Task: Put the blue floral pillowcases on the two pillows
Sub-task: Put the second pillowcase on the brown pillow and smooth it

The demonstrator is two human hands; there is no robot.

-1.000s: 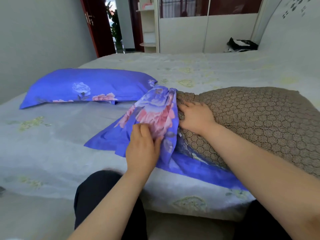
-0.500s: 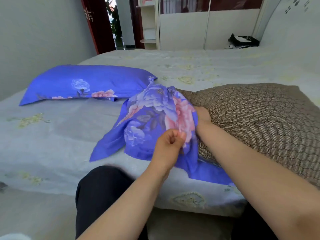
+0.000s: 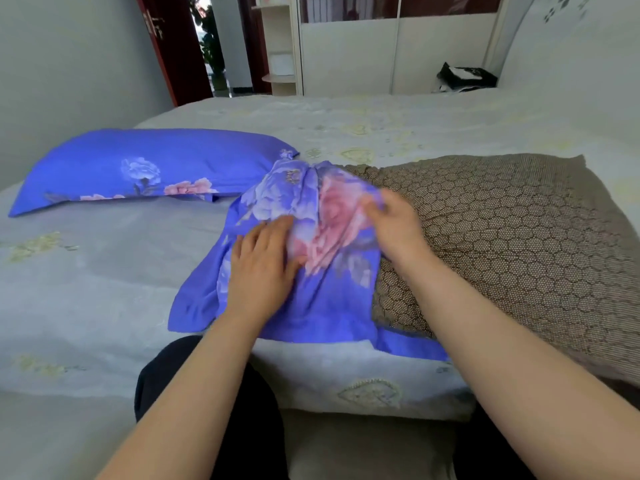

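Note:
A brown honeycomb-patterned pillow (image 3: 502, 237) lies bare on the bed at the right. A blue floral pillowcase (image 3: 322, 271) is bunched over its left end. My left hand (image 3: 263, 268) rests flat on the case, fingers spread on the fabric. My right hand (image 3: 394, 226) grips the case's upper edge where it meets the pillow. A second pillow (image 3: 152, 168), covered in the same blue floral case, lies at the far left of the bed.
The bed (image 3: 86, 289) has a pale grey sheet with yellowish embroidery. My dark-clothed knees (image 3: 214, 393) press against its near edge. A black-and-white bag (image 3: 464, 76) sits at the far side. A dark red door (image 3: 173, 46) and a white wardrobe (image 3: 381, 46) stand behind.
The pillowcase has been spread wider over the pillow's left end. My left hand went from pinching the fabric to lying flat on it. My right hand came out onto the case's top edge.

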